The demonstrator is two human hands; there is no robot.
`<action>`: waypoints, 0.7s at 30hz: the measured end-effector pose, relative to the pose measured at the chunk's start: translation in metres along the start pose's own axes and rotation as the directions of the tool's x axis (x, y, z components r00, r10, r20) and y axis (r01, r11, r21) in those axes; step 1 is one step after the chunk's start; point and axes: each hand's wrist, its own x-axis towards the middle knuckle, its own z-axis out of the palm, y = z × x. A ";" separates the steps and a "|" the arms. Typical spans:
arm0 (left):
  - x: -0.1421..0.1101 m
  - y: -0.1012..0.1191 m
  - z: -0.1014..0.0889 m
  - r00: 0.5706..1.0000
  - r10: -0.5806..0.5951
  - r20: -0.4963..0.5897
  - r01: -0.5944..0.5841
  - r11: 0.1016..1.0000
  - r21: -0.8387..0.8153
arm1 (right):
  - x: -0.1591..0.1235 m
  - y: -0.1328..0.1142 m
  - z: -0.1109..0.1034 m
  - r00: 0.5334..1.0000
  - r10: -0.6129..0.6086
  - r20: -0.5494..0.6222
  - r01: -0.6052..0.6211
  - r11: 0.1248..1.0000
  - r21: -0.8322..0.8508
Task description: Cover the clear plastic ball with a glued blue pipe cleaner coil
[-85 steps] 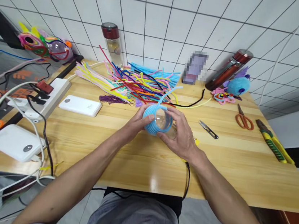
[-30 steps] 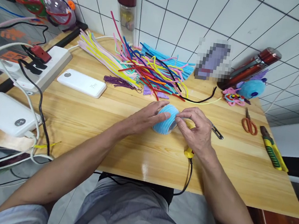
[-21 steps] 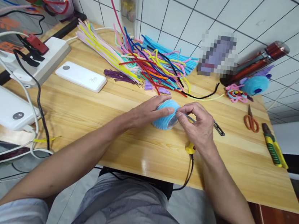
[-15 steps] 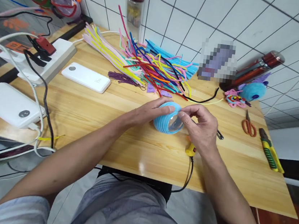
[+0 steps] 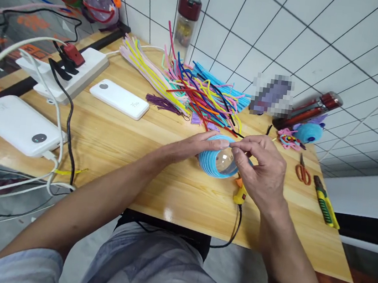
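Note:
A clear ball [image 5: 224, 161] wrapped in rows of light blue pipe cleaner [image 5: 207, 161] is held just above or on the table; I cannot tell which. My left hand [image 5: 197, 147] grips it from the left, thumb lying along the top of the wrapping. My right hand [image 5: 261, 166] pinches at the wrapping's upper edge, apparently on the blue strand, whose end is hidden by the fingers. Below the right hand lies a yellow glue gun [image 5: 240, 194] with a black cord, its front part partly covered.
Behind the ball lies a heap of coloured pipe cleaners [image 5: 212, 94]. Scissors [image 5: 303, 170] and green-yellow pliers [image 5: 323, 201] are at the right. Power banks [image 5: 120, 99] and a power strip [image 5: 91, 67] with cables occupy the left. A bottle [image 5: 185, 26] stands by the wall.
The camera view has shifted, so the scene sits differently. The ball has turned to show more of its clear face. My right hand has shifted slightly, still pinching at the wrapping's edge.

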 end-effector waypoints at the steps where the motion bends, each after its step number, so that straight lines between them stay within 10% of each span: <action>1: -0.002 0.002 0.001 1.000 -0.016 -0.015 0.017 1.000 0.015 | 0.001 -0.001 0.000 1.000 0.001 0.009 -0.001 1.000 -0.006; 21: -0.004 0.013 0.007 0.998 -0.037 -0.060 0.048 0.979 0.199 | -0.022 0.023 -0.004 0.995 -0.060 0.083 0.056 0.997 0.053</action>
